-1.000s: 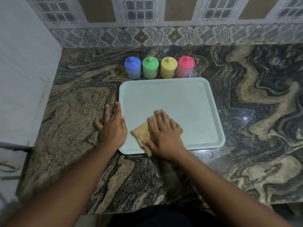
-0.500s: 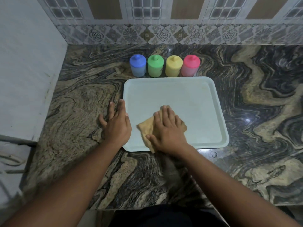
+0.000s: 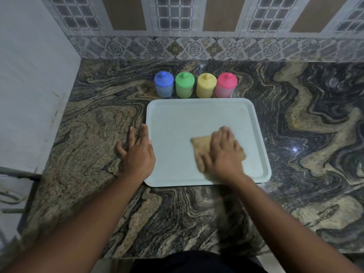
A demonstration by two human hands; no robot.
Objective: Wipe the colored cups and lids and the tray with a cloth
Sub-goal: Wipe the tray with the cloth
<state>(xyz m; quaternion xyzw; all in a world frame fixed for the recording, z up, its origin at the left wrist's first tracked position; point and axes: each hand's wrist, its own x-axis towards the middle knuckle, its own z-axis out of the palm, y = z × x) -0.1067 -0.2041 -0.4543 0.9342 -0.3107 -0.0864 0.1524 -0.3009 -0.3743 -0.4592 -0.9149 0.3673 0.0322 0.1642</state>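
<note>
- Head view: my right hand (image 3: pixel 223 154) lies flat, fingers straight and close together, pressing a tan, soft-looking folded cloth (image 3: pixel 201 146) onto the near-right part of the tray's floor. The hand is slightly blurred.
- The tray (image 3: pixel 197 115) is a pale, smooth rectangle with rounded corners and a low raised rim, lying flat on the bench (image 3: pixel 98 134).
- My left hand (image 3: pixel 138 154) rests flat on the bench, fingers straight, holding nothing, its thumb side against the tray's left rim. My two hands are well apart.
- Just behind the tray's far edge stand four matt plastic cups in a tight row: blue cup (image 3: pixel 163 85), green cup (image 3: pixel 184 85), yellow cup (image 3: pixel 205 85), pink cup (image 3: pixel 225 85). Each is a short cylinder under a domed lid with a small knob.
- The bench is polished stone, swirled in dark and tan veins.
- A patterned tile wall (image 3: pixel 177 48) runs behind it.
</note>
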